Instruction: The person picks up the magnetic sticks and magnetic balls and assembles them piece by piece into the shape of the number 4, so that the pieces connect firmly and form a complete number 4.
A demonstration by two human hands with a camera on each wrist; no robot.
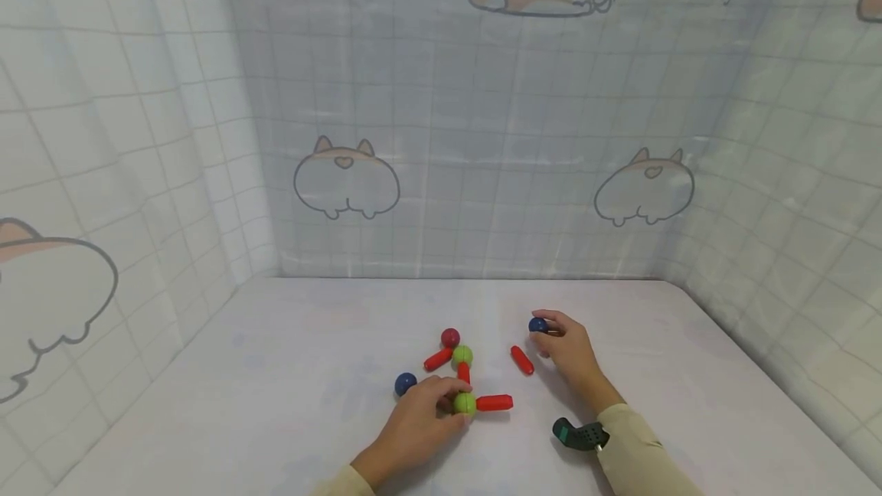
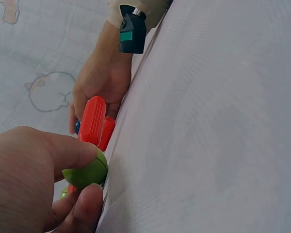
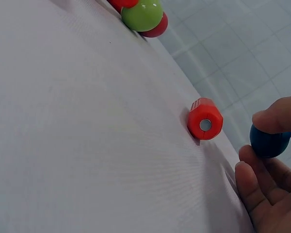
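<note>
My left hand (image 1: 420, 419) pinches a green ball (image 1: 465, 403) between thumb and fingers, low over the table. From that ball a red rod (image 1: 494, 403) points right, and another red rod (image 1: 464, 373) leads away to a second green ball (image 1: 462, 356). Beside this second ball lie a dark red ball (image 1: 450, 337) and a red rod (image 1: 438, 360) angled to the left. Farther right, my right hand (image 1: 568, 350) holds a dark blue ball (image 3: 270, 142) between thumb and fingers. Near that hand, a loose red rod (image 3: 205, 120) shows a round silvery disc in its end.
Another dark blue ball (image 1: 406, 383) sits just left of my left hand. A dark wrist device (image 1: 580, 435) sticks out from the right sleeve. The white tabletop (image 1: 276, 373) is enclosed by a grid-patterned curtain (image 1: 475, 136) at the back and both sides.
</note>
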